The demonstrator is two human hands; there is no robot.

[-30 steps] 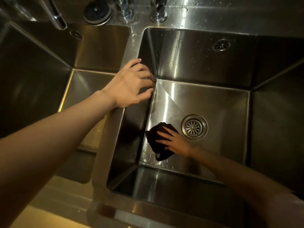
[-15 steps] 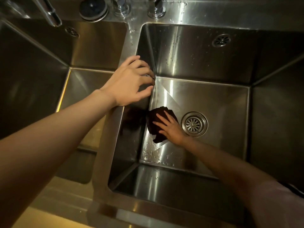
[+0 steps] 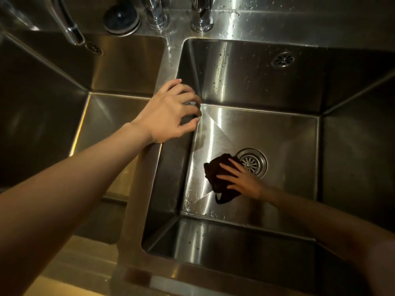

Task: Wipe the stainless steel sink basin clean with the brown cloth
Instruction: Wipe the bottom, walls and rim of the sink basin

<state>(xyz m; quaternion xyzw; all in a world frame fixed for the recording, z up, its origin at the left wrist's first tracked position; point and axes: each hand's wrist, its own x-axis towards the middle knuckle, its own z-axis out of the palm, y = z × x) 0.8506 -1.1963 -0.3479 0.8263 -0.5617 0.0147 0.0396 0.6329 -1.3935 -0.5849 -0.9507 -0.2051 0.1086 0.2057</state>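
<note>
The right stainless steel sink basin (image 3: 288,133) is deep, with water drops on its floor and back wall. A dark brown cloth (image 3: 215,170) lies bunched on the basin floor just left of the round drain (image 3: 253,162). My right hand (image 3: 239,180) presses flat on the cloth with straight, spread fingers, partly covering the drain's edge. My left hand (image 3: 171,113) rests on the divider (image 3: 147,167) between the two basins, its fingers curled over the edge into the right basin.
A second basin (image 3: 102,116) lies to the left. Behind the basins stand a tap spout (image 3: 68,24), two chrome tap bases (image 3: 201,16) and a round black plug (image 3: 121,18). An overflow grille (image 3: 282,59) sits in the right basin's back wall.
My right hand has slid the cloth over the basin floor, first toward the left wall, then back right next to the drain. My left hand has stayed on the divider.
</note>
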